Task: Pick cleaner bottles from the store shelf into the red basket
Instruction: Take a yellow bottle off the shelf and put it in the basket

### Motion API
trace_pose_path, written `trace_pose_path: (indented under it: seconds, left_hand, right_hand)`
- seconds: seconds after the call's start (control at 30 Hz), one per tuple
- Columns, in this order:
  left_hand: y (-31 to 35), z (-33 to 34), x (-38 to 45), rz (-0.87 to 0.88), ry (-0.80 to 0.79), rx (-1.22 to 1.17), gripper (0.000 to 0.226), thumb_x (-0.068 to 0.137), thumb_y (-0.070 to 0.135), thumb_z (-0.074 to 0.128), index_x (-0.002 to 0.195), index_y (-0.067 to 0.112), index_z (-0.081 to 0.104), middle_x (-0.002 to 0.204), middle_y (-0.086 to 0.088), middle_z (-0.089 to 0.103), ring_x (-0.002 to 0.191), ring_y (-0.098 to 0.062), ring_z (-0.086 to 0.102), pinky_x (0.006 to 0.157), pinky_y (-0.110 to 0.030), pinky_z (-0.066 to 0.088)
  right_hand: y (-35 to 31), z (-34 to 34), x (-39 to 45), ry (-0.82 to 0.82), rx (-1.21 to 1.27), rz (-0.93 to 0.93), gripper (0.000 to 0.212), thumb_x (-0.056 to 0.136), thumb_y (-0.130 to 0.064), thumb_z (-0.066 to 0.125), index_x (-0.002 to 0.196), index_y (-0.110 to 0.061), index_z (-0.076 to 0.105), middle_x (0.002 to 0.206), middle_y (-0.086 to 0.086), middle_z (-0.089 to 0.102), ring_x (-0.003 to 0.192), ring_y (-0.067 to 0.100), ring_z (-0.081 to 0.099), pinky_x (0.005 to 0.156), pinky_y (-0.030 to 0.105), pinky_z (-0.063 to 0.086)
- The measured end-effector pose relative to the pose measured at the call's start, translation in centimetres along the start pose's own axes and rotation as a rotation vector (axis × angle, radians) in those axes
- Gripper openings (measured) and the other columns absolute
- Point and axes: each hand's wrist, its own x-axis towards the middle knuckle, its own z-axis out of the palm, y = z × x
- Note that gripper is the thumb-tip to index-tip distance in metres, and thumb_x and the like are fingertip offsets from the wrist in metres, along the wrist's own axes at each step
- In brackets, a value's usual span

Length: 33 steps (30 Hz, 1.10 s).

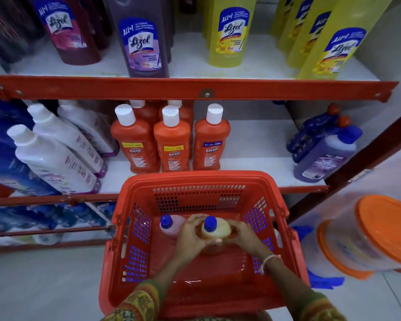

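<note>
The red basket (196, 181) stands on the floor in front of the shelf. Inside it, a yellow cleaner bottle (218, 231) with a blue cap stands upright, held from both sides. My left hand (189, 236) wraps its left side and my right hand (242, 235) its right side. A pink bottle (175, 224) with a blue cap stands just left of it in the basket. Orange Bactin bottles (173, 144) with white caps line the middle shelf right behind the basket. Yellow Lizol bottles (229, 33) and a purple Lizol bottle (142, 42) stand on the upper shelf.
White bottles (53, 151) lean at the left of the middle shelf. A lavender Bactin bottle (322, 158) and dark blue bottles (310, 135) stand at its right. Orange-lidded clear tubs (368, 235) stack to the basket's right. The red shelf rail (195, 89) overhangs.
</note>
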Motion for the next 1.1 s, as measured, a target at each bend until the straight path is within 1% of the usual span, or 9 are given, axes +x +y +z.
trace_pose_path:
  seconds: [0.13,0.23,0.33,0.43,0.5,0.67,0.9,1.0,1.1]
  left_hand:
    - [-1.6,0.2,-0.7,-0.119,-0.053,-0.048,0.061,0.046,0.007,0.093,0.097,0.025,0.067,0.091,0.01,0.074,0.088,-0.01,0.069,0.076,-0.02,0.053]
    - [-1.8,0.4,-1.1,-0.128,-0.091,-0.021,0.06,0.046,0.005,0.091,0.099,0.023,0.069,0.075,0.032,0.069,0.082,-0.001,0.066,0.076,-0.018,0.053]
    - [-2.4,0.2,-1.2,-0.127,-0.129,-0.001,0.059,0.049,0.003,0.09,0.104,0.014,0.07,0.08,0.03,0.069,0.081,0.008,0.065,0.076,-0.015,0.051]
    - [-2.8,-0.2,-1.3,-0.132,-0.154,0.016,0.057,0.051,0.002,0.088,0.097,0.028,0.068,0.079,0.033,0.069,0.083,0.007,0.065,0.076,-0.014,0.05]
    - [-2.9,-0.3,-1.4,-0.135,-0.155,0.016,0.057,0.052,0.002,0.088,0.098,0.029,0.068,0.081,0.03,0.071,0.084,0.005,0.065,0.077,-0.014,0.05]
    - [-3.0,-0.3,-2.1,-0.137,-0.133,0.061,0.065,0.052,0.008,0.09,0.113,0.014,0.067,0.103,0.002,0.074,0.094,-0.004,0.067,0.084,-0.02,0.053]
    - [-2.3,-1.3,-2.5,-0.148,-0.194,0.209,0.065,0.055,0.004,0.086,0.116,0.016,0.065,0.11,-0.001,0.072,0.099,-0.008,0.066,0.091,-0.037,0.053]
    - [-1.0,-2.6,-2.4,-0.12,-0.22,0.302,0.059,0.063,-0.004,0.078,0.117,0.013,0.063,0.116,-0.003,0.069,0.103,-0.011,0.064,0.093,-0.036,0.052]
    - [1.4,-4.4,-2.4,-0.047,-0.125,0.324,0.049,0.072,-0.01,0.07,0.114,0.015,0.065,0.109,0.0,0.069,0.094,-0.007,0.066,0.088,-0.029,0.053]
  right_hand:
    - [0.5,1.1,-0.3,-0.019,-0.06,0.064,0.047,0.054,-0.021,0.087,0.097,-0.013,0.07,0.091,0.003,0.077,0.084,0.011,0.067,0.077,0.033,0.054]
    - [0.7,1.6,-0.4,-0.031,-0.109,0.089,0.049,0.054,-0.018,0.087,0.101,-0.016,0.07,0.093,0.002,0.077,0.088,0.014,0.068,0.078,0.03,0.054]
    - [0.7,1.8,-0.4,-0.067,-0.15,0.096,0.048,0.055,-0.02,0.086,0.1,-0.017,0.07,0.097,0.007,0.077,0.089,0.014,0.067,0.079,0.03,0.051]
    - [0.8,2.0,-0.4,-0.087,-0.179,0.102,0.049,0.053,-0.026,0.085,0.099,-0.02,0.069,0.098,0.006,0.077,0.091,0.016,0.068,0.078,0.029,0.051]
    - [0.8,2.1,-0.3,-0.095,-0.203,0.096,0.049,0.053,-0.028,0.084,0.1,-0.022,0.068,0.099,0.006,0.077,0.095,0.021,0.069,0.08,0.031,0.053]
    - [0.5,2.0,-0.5,-0.107,-0.259,0.067,0.05,0.054,-0.025,0.084,0.101,-0.023,0.069,0.098,0.005,0.077,0.095,0.022,0.069,0.079,0.031,0.053]
    - [-1.2,1.2,-1.1,-0.193,-0.293,0.036,0.059,0.063,-0.026,0.084,0.117,-0.018,0.062,0.115,0.008,0.071,0.107,0.024,0.064,0.085,0.028,0.047]
    - [-3.1,-0.6,-1.0,-0.243,-0.305,-0.018,0.061,0.067,-0.022,0.081,0.123,-0.017,0.058,0.123,0.009,0.067,0.113,0.024,0.061,0.092,0.028,0.045]
    - [-5.2,-3.8,-1.1,-0.212,-0.255,-0.095,0.06,0.07,-0.019,0.079,0.126,-0.019,0.057,0.127,0.002,0.063,0.113,0.017,0.059,0.094,0.021,0.043]
